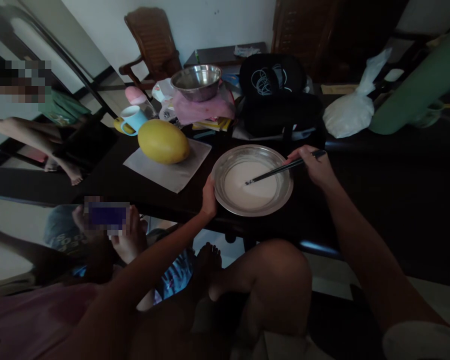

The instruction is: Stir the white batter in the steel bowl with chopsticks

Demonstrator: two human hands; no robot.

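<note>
A wide metal bowl [288, 194] with a pale, milky batter [253, 195] inside rests at the near edge of the dark table. My left hand [209, 197] grips the bowl's left rim, its fingers partly hidden behind the wall. Dark chopsticks [281, 169] are held in my right hand [314, 164] above the bowl's right rim. They slant down to the left, and their tips, coated with white, touch the batter near its middle.
A yellow melon [163, 141] lies on a white cloth [187, 170], beside a light blue mug [134, 120]. Behind stand a second metal bowl [197, 90], a black case [281, 110] and a tied bag of white powder [348, 115]. Another person's hands [129, 237] hold a blurred device at left.
</note>
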